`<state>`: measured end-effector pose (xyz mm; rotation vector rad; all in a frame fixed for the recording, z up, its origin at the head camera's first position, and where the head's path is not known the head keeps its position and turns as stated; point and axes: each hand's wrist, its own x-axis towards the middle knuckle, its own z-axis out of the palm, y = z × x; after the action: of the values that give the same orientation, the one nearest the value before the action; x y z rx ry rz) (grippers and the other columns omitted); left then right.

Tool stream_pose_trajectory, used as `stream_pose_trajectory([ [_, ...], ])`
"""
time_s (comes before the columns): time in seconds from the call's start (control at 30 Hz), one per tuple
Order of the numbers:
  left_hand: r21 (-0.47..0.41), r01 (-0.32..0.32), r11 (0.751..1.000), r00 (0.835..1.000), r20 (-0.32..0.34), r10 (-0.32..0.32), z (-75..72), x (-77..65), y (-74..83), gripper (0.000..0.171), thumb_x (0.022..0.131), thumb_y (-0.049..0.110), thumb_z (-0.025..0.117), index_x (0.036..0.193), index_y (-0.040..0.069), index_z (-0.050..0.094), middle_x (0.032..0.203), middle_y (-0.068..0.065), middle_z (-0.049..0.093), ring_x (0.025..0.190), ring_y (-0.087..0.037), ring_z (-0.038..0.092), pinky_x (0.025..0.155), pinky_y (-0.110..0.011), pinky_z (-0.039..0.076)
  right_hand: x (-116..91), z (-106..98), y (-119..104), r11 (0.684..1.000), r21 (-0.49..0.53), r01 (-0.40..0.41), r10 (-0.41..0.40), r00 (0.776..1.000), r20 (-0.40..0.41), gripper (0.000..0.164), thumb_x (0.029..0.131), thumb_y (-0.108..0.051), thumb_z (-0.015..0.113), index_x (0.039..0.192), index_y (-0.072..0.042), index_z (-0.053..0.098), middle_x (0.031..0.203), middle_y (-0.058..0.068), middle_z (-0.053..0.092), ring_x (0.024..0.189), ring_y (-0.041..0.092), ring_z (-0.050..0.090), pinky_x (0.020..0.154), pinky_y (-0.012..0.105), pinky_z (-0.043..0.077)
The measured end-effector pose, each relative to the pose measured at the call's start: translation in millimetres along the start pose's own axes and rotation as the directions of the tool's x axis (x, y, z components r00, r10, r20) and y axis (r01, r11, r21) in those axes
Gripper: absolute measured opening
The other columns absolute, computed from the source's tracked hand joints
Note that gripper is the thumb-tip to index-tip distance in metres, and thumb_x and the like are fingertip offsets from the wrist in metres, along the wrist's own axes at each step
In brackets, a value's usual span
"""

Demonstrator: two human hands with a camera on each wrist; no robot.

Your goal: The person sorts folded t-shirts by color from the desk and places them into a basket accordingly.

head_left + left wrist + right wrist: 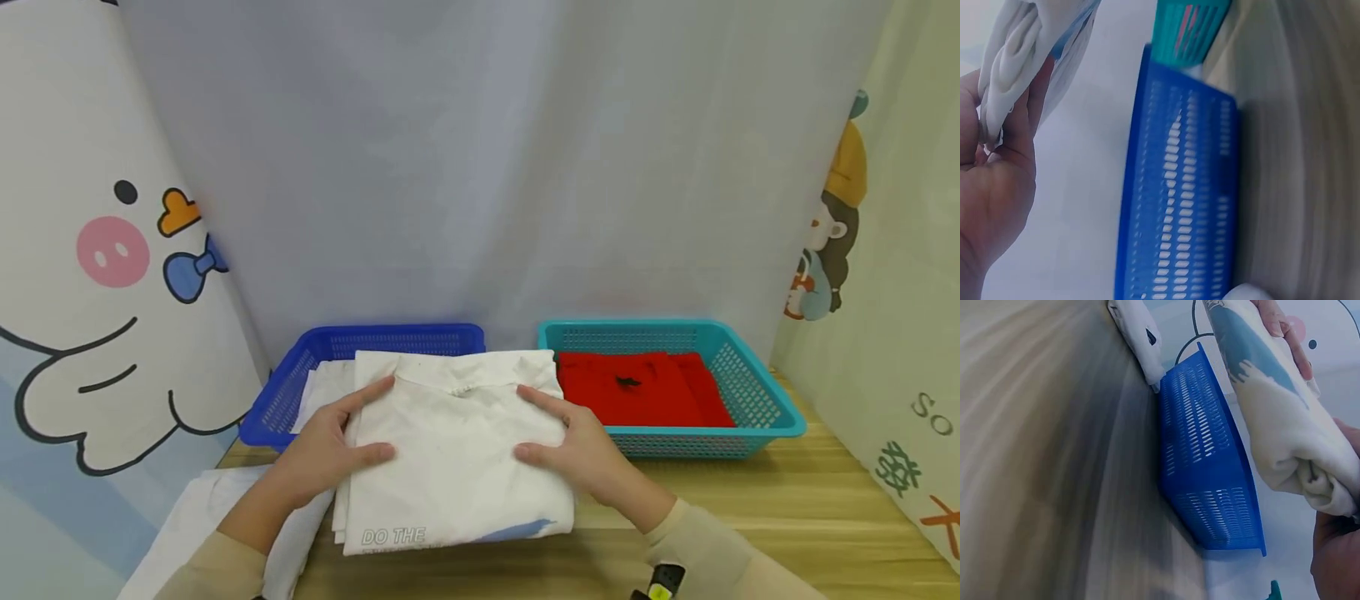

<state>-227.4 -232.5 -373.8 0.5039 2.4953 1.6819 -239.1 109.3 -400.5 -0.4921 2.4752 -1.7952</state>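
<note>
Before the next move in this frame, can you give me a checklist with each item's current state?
1. Left hand and right hand both grip the folded white T-shirt: ok.
2. T-shirt lifted off the wood-grain table: ok.
3. T-shirt inside the blue plastic basket: not ok; it is held up in front.
4. Free room in the blue plastic basket, beside its white clothing: cannot tell; the T-shirt blocks the view.
5. Red folded clothing inside the teal plastic basket: ok.
6. White cloth at the left in a basket: not ok; it lies outside.
</note>
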Motion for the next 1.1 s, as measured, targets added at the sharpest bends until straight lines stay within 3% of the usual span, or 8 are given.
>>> stream_pose_trajectory([
  [0.2, 0.203, 0.040, 0.978, 0.998, -0.059, -0.029, -32.0, 15.4, 1.9, 0.084, 0.075, 0.046, 0.079, 0.146, 0.043, 0.034, 0.158, -0.004, 0.021, 0.134, -0.031, 0.036, 0.095, -0.045, 0.046, 36.4, 14.2, -10.8, 1.000, 0.026, -0.011, 0.011, 1.000, 0.011, 0.072, 0.072, -0.031, 0.086, 0.136, -0.041, 0.052, 0.143, 0.002, 0.045, 0.119, 0.025, 0.053, 0.081, 0.036, 0.055],
  [0.33, 0.190, 0.103, 0.976, 0.994, -0.065, -0.092, -49.7, 25.5, 3.1, 0.086, 0.075, 0.045, 0.080, 0.147, 0.043, 0.034, 0.147, -0.016, 0.034, 0.105, -0.032, 0.059, 0.080, -0.042, 0.054, 58.7, 22.7, -16.4, 1.000, 0.011, -0.019, 0.019, 1.000, 0.018, 0.072, 0.073, -0.030, 0.085, 0.136, -0.043, 0.052, 0.144, -0.001, 0.044, 0.122, 0.023, 0.048, 0.085, 0.037, 0.053],
  [0.43, 0.181, 0.129, 0.975, 0.991, -0.066, -0.119, -62.6, 33.3, 4.9, 0.088, 0.076, 0.041, 0.081, 0.149, 0.041, 0.032, 0.137, -0.018, 0.041, 0.085, -0.028, 0.064, 0.070, -0.037, 0.056, 75.8, 28.5, -20.3, 1.000, -0.006, -0.019, 0.019, 1.000, 0.017, 0.071, 0.074, -0.031, 0.084, 0.136, -0.043, 0.052, 0.144, -0.001, 0.043, 0.125, 0.023, 0.045, 0.089, 0.037, 0.052],
  [0.5, 0.197, 0.131, 0.972, 0.990, -0.072, -0.119, -71.0, 39.0, 4.9, 0.088, 0.076, 0.041, 0.080, 0.149, 0.040, 0.031, 0.136, -0.018, 0.042, 0.085, -0.026, 0.063, 0.071, -0.035, 0.055, 87.2, 32.1, -23.2, 1.000, -0.015, -0.023, 0.023, 1.000, 0.015, 0.071, 0.074, -0.032, 0.084, 0.136, -0.043, 0.052, 0.145, 0.000, 0.043, 0.126, 0.023, 0.044, 0.090, 0.037, 0.051],
  [0.7, 0.164, 0.106, 0.981, 0.994, -0.054, -0.099, -92.7, 60.8, -2.3, 0.088, 0.077, 0.037, 0.080, 0.150, 0.039, 0.030, 0.141, -0.018, 0.040, 0.095, -0.029, 0.061, 0.075, -0.035, 0.055, 116.8, 39.4, -28.7, 0.999, -0.028, -0.031, 0.031, 0.999, 0.019, 0.071, 0.075, -0.031, 0.084, 0.137, -0.043, 0.051, 0.147, 0.004, 0.040, 0.122, 0.024, 0.048, 0.086, 0.035, 0.053],
  [0.9, 0.185, 0.138, 0.973, 0.989, -0.074, -0.126, -115.4, 73.9, -14.6, 0.091, 0.079, 0.039, 0.079, 0.152, 0.040, 0.025, 0.153, -0.018, 0.025, 0.107, -0.030, 0.053, 0.076, -0.030, 0.052, 145.5, 53.4, -28.4, 1.000, 0.008, 0.017, -0.017, 0.998, 0.056, 0.073, 0.075, -0.030, 0.084, 0.139, -0.040, 0.050, 0.149, 0.008, 0.038, 0.118, 0.023, 0.053, 0.082, 0.031, 0.054],
  [1.0, 0.174, 0.146, 0.974, 0.988, -0.071, -0.136, -125.0, 79.4, -20.2, 0.091, 0.080, 0.035, 0.078, 0.152, 0.038, 0.023, 0.156, -0.018, 0.018, 0.116, -0.033, 0.047, 0.079, -0.030, 0.052, 157.2, 62.0, -25.5, 1.000, 0.011, 0.013, -0.014, 0.998, 0.067, 0.074, 0.075, -0.032, 0.084, 0.139, -0.040, 0.049, 0.151, 0.007, 0.036, 0.123, 0.022, 0.050, 0.087, 0.033, 0.052],
  [1.1, 0.202, 0.160, 0.966, 0.987, -0.051, -0.152, -131.3, 85.6, -25.0, 0.092, 0.081, 0.035, 0.077, 0.153, 0.037, 0.020, 0.157, -0.019, 0.014, 0.126, -0.036, 0.041, 0.090, -0.037, 0.049, 165.6, 69.2, -19.7, 0.999, -0.031, 0.012, -0.010, 0.998, 0.066, 0.075, 0.075, -0.035, 0.083, 0.141, -0.038, 0.048, 0.152, 0.005, 0.036, 0.131, 0.022, 0.042, 0.097, 0.037, 0.046],
])
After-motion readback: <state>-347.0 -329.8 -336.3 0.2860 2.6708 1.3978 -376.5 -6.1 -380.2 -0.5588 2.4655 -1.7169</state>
